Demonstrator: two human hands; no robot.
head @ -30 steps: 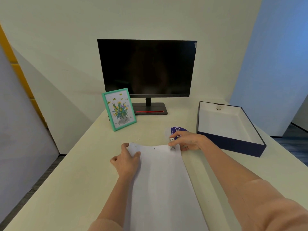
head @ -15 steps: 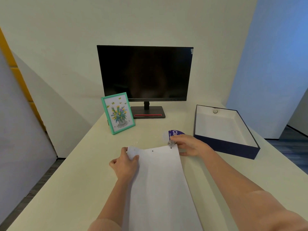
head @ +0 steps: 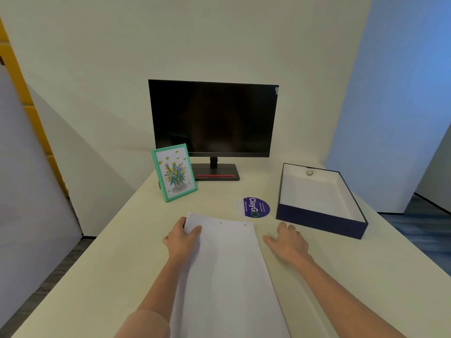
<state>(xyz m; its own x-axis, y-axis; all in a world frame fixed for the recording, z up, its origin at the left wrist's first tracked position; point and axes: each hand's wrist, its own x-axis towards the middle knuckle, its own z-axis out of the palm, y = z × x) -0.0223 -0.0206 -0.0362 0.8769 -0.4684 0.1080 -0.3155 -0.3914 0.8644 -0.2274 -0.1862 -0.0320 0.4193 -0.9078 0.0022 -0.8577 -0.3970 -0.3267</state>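
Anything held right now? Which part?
Left hand pinches the paper stack by its far left corner, thumb on top. Right hand rests on the table, nothing visibly held.

We see office: monitor [head: 213,119] on bench [head: 97,252], picture frame [head: 174,172], open box [head: 319,201], plain partition walls.

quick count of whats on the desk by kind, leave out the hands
white paper: 1
monitor: 1
picture frame: 1
round purple sticker: 1
open navy box: 1
small round thing inside the box: 1
total: 6
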